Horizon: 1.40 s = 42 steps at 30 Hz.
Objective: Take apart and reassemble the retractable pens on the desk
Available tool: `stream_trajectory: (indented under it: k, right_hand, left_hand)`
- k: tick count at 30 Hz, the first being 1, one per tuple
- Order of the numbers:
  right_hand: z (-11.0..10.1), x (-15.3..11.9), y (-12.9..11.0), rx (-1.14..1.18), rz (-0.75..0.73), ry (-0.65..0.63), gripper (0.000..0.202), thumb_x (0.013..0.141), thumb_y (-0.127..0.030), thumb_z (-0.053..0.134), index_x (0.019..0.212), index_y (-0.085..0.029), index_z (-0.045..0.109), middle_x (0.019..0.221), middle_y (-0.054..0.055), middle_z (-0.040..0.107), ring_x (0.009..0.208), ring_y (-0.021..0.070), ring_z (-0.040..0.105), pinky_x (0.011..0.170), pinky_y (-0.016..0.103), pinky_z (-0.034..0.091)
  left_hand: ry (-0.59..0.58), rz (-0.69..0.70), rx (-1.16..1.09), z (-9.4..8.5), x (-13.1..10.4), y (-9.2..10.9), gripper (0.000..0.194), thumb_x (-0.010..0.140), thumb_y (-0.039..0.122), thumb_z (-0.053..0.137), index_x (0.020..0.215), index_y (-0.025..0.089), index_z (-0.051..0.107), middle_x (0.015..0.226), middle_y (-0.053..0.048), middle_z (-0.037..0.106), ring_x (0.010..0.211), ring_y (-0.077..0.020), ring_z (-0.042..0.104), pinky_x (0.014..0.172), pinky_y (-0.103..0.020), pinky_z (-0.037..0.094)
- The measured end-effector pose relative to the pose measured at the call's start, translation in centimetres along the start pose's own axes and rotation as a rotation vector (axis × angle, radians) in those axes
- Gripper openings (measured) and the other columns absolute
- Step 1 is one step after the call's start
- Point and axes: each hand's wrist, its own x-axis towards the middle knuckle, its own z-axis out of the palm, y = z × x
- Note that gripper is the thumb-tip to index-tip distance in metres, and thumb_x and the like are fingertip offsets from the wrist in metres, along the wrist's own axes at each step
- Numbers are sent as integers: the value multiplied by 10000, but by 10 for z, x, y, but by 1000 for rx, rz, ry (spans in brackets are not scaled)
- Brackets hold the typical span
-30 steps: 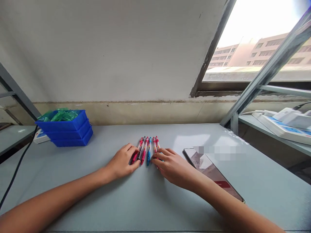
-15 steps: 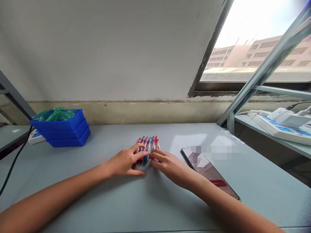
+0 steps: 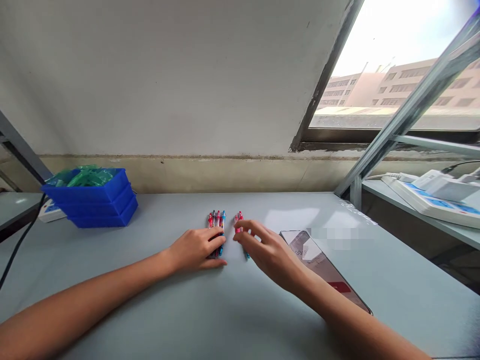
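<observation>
Several pens [image 3: 218, 218] with red, black and blue parts lie side by side on the table. My left hand [image 3: 200, 247] curls around this group, thumb at the near end and fingers across the barrels, hiding their middles. A smaller group of pens [image 3: 240, 216], with red tops and a blue end showing, lies just to the right across a narrow gap. Over that group is my right hand [image 3: 264, 250], its fingers bent and apart, covering part of the pens. Nothing shows between its fingertips.
Stacked blue bins [image 3: 101, 205] holding green plastic bags [image 3: 90, 176] stand at the left. A phone [image 3: 324, 267] lies beside my right forearm. Metal frame posts [image 3: 390, 125] rise at the right, near a power strip [image 3: 435, 197] on a side shelf.
The pens, side by side before, now lie in two groups with a gap. The left group has shifted slightly left under my left hand; my right hand's fingers have lifted and spread.
</observation>
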Motion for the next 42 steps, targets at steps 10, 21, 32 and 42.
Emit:
stream_trajectory:
  k: [10, 21, 32, 42]
  right_hand:
    - [-18, 6, -20, 496, 450, 575, 47, 894, -184, 444, 912, -226, 452, 898, 27, 527, 705, 136, 597, 604, 315, 540]
    - [14, -8, -47, 1612, 1096, 101, 297, 686, -335, 741, 891, -162, 612, 788, -3, 573, 604, 89, 583, 621, 239, 477]
    - [17, -15, -53, 951, 741, -381, 404, 901, -442, 396, 782, -140, 637, 514, -48, 378, 441, 84, 283, 413, 230, 253]
    - [7, -8, -50, 1156, 966, -454, 446, 835, -551, 416, 886, -145, 594, 629, 3, 536, 462, 86, 459, 424, 216, 357]
  left_hand:
    - [244, -313, -146, -15, -18, 22, 374, 855, 390, 465, 1171, 190, 445, 1046, -109, 632, 755, -194, 629, 658, -338, 505]
    - [531, -733, -1269, -16, -51, 44, 223, 756, 397, 623, 824, 184, 633, 618, 18, 547, 520, -96, 475, 446, -202, 406]
    - [538, -992, -1364, -16, -49, 58, 312, 663, 454, 680, 746, 154, 686, 558, 16, 536, 477, -96, 461, 408, -204, 362]
    - [592, -1032, -1456, -19, -47, 56, 226, 689, 383, 663, 751, 165, 659, 588, 25, 527, 507, -86, 440, 448, -199, 347]
